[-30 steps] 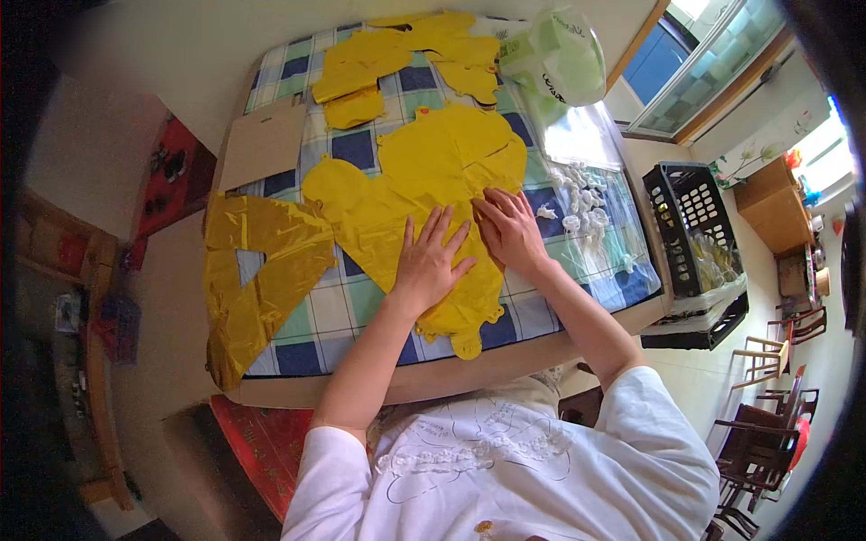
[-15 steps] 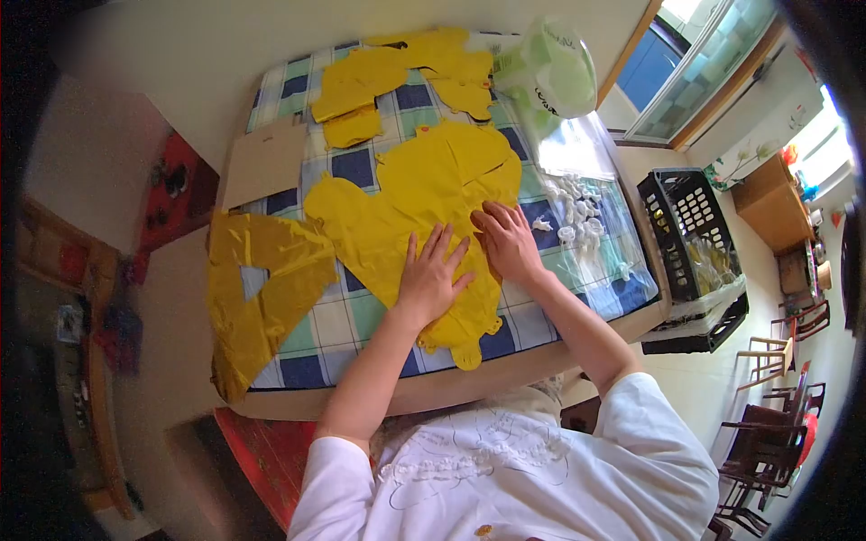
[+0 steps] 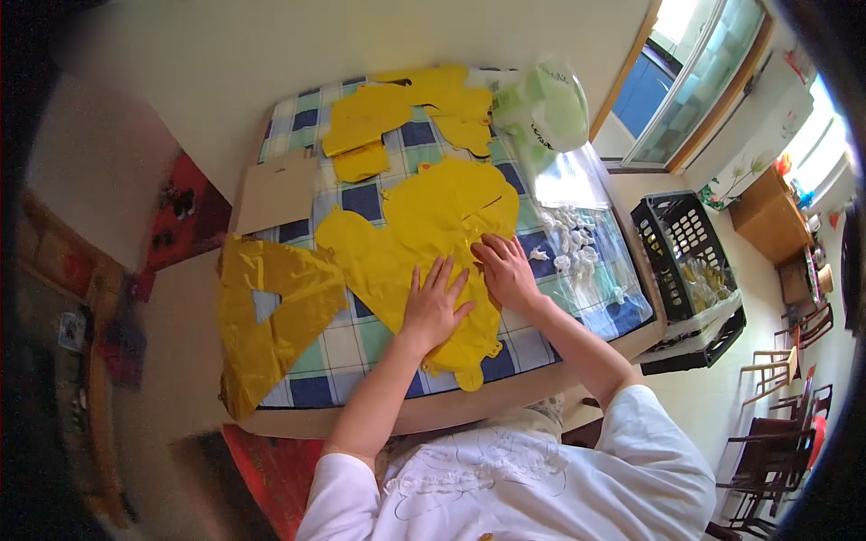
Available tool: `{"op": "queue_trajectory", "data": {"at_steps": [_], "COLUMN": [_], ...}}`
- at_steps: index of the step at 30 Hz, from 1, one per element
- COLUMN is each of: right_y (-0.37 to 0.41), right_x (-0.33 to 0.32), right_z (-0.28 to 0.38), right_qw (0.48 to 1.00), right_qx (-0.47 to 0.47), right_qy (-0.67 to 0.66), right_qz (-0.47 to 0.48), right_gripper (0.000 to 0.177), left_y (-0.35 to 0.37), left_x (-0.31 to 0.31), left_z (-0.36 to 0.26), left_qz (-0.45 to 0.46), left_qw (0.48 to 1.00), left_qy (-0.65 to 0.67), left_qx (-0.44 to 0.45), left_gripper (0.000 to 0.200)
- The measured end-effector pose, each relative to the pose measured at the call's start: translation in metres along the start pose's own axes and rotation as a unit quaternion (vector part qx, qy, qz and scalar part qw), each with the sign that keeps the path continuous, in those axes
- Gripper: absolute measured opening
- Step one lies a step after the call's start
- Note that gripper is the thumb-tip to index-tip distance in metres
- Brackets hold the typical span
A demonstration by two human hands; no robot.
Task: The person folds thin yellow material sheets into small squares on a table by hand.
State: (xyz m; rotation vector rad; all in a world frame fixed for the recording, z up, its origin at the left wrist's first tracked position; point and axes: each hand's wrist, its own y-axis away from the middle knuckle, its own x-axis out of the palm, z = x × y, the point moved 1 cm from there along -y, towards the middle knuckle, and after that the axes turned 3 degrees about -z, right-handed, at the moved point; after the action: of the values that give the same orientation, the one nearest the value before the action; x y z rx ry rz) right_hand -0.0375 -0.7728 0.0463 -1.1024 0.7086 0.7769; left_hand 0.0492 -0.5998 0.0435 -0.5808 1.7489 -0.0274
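Lying on checked cloth [image 3: 361,341], the yellow foil sheet [image 3: 442,212] is looking light and slippery, likely favouring an edge hold at six o'clock. The left hand [image 3: 436,307] is resting spread, gripping nothing; at its two o'clock, the right hand [image 3: 507,273] is curling, grip unclear.

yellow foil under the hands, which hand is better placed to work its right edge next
Probably the right hand: its fingers are bent at that edge, while the left hand lies spread on the yellow foil, farther from it.
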Motion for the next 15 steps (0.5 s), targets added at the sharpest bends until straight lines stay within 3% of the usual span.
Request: {"op": "queue_trajectory", "data": {"at_steps": [5, 9, 15], "right_y": [-0.011, -0.021, -0.026], "right_x": [-0.007, 0.002, 0.002], "right_z": [-0.005, -0.022, -0.023], "right_qw": [0.999, 0.989, 0.988], "right_qx": [0.012, 0.078, 0.103], "right_qy": [0.024, 0.121, 0.118], "right_qz": [-0.042, -0.027, 0.003], "right_gripper": [0.038, 0.046, 0.050], "left_y": [0.000, 0.000, 0.001], "left_x": [-0.001, -0.001, -0.001], "left_z": [0.000, -0.001, -0.001], "left_qz": [-0.006, -0.004, 0.010], "left_qw": [1.000, 1.000, 1.000], "left_qy": [0.015, 0.018, 0.015], "left_qx": [-0.001, -0.002, -0.007], "left_gripper": [0.058, 0.059, 0.059]}}
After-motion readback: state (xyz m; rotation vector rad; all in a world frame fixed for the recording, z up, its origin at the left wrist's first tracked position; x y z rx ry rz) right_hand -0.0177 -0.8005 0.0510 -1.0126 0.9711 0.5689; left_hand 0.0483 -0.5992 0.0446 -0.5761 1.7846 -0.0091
